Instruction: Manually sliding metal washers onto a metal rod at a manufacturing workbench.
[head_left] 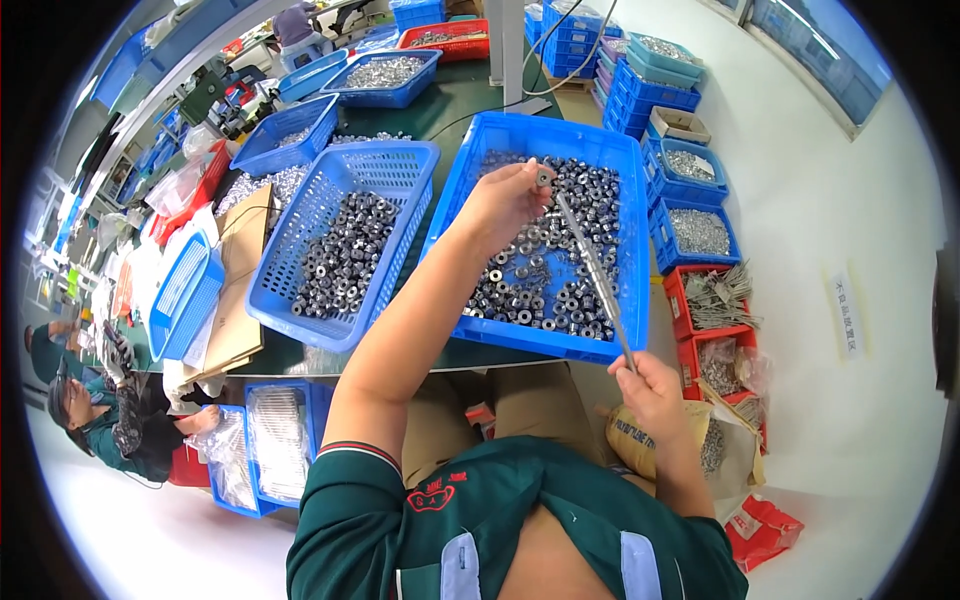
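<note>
My left hand is raised over the big blue tray, pinching a small round metal nut between thumb and fingertips. The nut's hole shows. My right hand, near the tray's front right corner, is closed round the lower end of a long metal rod. The rod slants up and to the left across the tray, its far end just below the nut. Its upper stretch looks thicker, ringed like stacked pieces. Many loose dark and silvery nuts lie in the tray beneath.
A blue perforated basket of similar nuts stands left of the tray on the green table. Farther left are cardboard and an empty-looking blue basket. Stacked parts bins line the right side. A co-worker sits at the left.
</note>
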